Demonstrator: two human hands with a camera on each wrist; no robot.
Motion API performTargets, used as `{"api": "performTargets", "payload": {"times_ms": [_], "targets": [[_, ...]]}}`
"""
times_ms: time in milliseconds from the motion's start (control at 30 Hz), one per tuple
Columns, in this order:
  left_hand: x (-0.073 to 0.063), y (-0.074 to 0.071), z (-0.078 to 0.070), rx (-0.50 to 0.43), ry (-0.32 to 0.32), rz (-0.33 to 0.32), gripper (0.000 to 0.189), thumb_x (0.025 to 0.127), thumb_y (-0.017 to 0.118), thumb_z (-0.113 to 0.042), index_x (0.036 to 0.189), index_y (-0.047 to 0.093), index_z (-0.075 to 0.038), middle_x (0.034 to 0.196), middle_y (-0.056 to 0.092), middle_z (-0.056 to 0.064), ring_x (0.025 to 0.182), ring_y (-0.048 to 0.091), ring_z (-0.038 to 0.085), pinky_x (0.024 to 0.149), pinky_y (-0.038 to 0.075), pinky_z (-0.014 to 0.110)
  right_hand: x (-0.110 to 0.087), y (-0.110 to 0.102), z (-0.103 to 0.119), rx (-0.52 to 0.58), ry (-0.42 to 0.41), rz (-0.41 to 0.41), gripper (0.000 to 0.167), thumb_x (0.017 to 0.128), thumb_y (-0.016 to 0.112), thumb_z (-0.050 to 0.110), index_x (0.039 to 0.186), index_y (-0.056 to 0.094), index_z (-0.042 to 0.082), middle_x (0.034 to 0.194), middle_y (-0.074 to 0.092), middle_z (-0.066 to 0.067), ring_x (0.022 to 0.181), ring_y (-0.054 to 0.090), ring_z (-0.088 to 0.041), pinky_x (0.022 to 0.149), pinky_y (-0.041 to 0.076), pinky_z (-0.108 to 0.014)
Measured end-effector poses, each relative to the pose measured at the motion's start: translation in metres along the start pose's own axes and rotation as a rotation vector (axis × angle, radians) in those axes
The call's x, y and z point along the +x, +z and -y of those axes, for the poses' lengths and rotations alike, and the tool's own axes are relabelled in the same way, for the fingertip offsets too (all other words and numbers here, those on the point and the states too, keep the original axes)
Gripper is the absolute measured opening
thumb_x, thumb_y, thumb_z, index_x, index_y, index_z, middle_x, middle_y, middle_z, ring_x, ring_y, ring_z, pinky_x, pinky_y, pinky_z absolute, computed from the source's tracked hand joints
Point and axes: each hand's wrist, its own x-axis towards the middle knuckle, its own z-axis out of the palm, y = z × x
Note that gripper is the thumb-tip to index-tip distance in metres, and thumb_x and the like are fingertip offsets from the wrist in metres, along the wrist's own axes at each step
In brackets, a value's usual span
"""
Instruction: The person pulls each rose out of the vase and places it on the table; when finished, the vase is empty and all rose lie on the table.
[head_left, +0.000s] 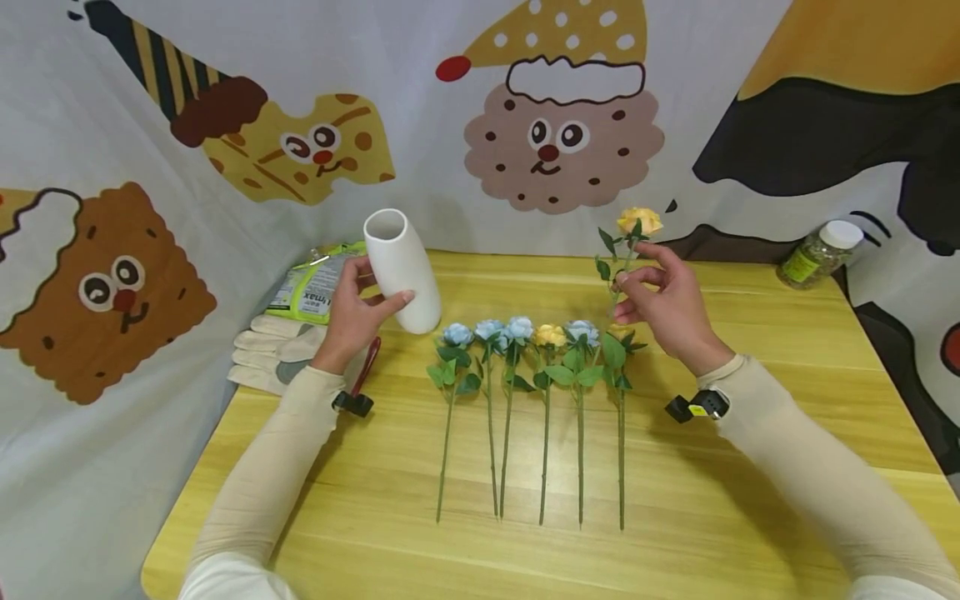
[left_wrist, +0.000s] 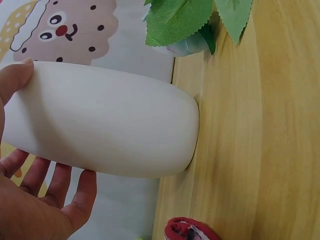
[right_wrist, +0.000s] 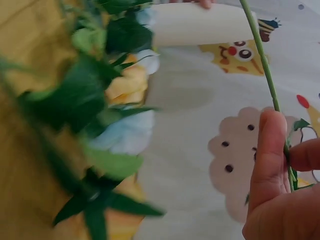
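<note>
My left hand (head_left: 354, 315) grips a white vase (head_left: 403, 275), with the thumb on its near side and the fingers round the left. In the left wrist view the vase (left_wrist: 115, 120) has its base at the wooden table. To the right, my right hand (head_left: 671, 304) pinches the stem of a yellow rose (head_left: 639, 222), bloom up, over the back of the table. The right wrist view shows its thin green stem (right_wrist: 267, 75) between thumb and fingers. Below lies a row of blue roses (head_left: 456, 335) and yellow roses (head_left: 551, 336), stems towards me.
White work gloves (head_left: 262, 354) and a green-and-grey packet (head_left: 303, 292) lie at the left edge. A slim red thing (head_left: 367, 367) is partly hidden behind my left wrist. At the back right stands a white-lidded jar (head_left: 819, 257). A printed cloth (head_left: 420, 167) hangs behind the table (head_left: 360, 517).
</note>
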Motion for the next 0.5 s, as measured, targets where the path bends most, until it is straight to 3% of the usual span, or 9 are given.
{"api": "performTargets", "payload": {"times_ms": [500], "targets": [[0.002,0.0,0.004,-0.014,-0.009,0.006,0.076,0.088,0.089,-0.029,0.148,0.044,-0.016,0.145,0.052,0.007,0.129,0.056,0.024,0.109,0.054,0.053,-0.04,-0.059,-0.031,-0.235,0.213,0.136,0.067,0.109,0.058,0.014,0.162,0.021,-0.001,0.101,0.074,-0.004,0.071,0.074,-0.02,0.066,0.066,-0.039]]}}
